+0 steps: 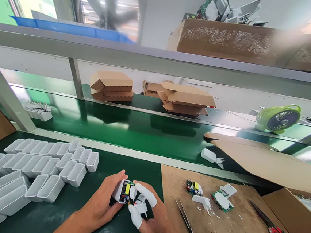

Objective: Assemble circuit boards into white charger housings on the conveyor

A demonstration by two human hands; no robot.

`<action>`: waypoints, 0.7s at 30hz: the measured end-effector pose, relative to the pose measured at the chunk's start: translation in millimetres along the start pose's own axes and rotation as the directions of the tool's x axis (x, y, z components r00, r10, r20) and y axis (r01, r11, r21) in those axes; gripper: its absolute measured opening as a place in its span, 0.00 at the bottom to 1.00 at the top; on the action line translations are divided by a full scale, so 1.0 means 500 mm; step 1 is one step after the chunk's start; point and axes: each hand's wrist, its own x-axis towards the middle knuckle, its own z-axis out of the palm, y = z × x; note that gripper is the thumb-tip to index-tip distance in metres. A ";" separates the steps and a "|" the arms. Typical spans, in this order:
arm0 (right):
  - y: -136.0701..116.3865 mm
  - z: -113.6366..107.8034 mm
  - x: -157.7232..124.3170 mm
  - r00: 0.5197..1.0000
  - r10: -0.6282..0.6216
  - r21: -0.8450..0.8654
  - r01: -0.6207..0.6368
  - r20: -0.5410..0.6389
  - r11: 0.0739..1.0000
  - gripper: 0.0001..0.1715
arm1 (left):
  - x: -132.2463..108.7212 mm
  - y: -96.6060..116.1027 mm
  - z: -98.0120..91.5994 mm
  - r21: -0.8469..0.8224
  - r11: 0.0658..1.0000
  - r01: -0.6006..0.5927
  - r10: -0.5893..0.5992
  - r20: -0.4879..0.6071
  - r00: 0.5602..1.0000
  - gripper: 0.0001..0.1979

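My left hand point(98, 202) is closed around a white plastic adapter case point(117, 191) near the front middle of the bench. A small circuit board point(127, 192) with a yellow component sits at the case's open end; how deep it reaches inside is hidden. White finger covers are on the thumb and forefinger of my right hand point(158, 221), which pinches the board's outer end, where a white plug piece point(140, 205) hangs. To the left stand several rows of open white cases point(51, 187). Right of my hands, tweezers point(186, 222) lie on a brown board point(173, 184).
Loose circuit boards point(223, 201) and red-handled pliers point(276, 230) lie at right, beside an open carton point(287, 202). One white adapter point(209, 155) rests on the green conveyor point(143, 126). A metal shelf beam point(155, 59) crosses overhead. A green fan point(278, 119) stands back right.
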 end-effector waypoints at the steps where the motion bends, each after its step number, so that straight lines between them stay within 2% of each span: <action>1: 0.000 0.000 0.000 1.000 -0.004 0.004 0.004 0.002 1.000 0.38 | 0.001 0.000 0.000 0.004 1.000 -0.002 0.002 -0.002 1.000 0.35; 9: -0.007 -0.005 -0.001 1.000 0.000 -0.024 0.000 0.011 1.000 0.39 | -0.005 -0.006 0.003 -0.020 1.000 0.010 -0.010 0.007 1.000 0.35; 14: -0.005 0.003 -0.008 0.996 -0.078 -0.107 0.083 0.049 0.991 0.41 | -0.019 -0.011 0.016 -0.045 0.999 0.020 -0.021 -0.019 1.000 0.32; 18: -0.002 0.007 -0.013 0.998 -0.037 -0.113 0.042 0.045 0.993 0.39 | -0.024 -0.001 0.031 -0.118 0.991 0.071 -0.075 -0.032 0.997 0.33; 21: -0.012 0.002 -0.015 0.994 0.044 -0.085 -0.036 0.100 0.996 0.40 | -0.025 0.012 0.037 -0.198 0.972 0.127 -0.130 -0.007 0.991 0.33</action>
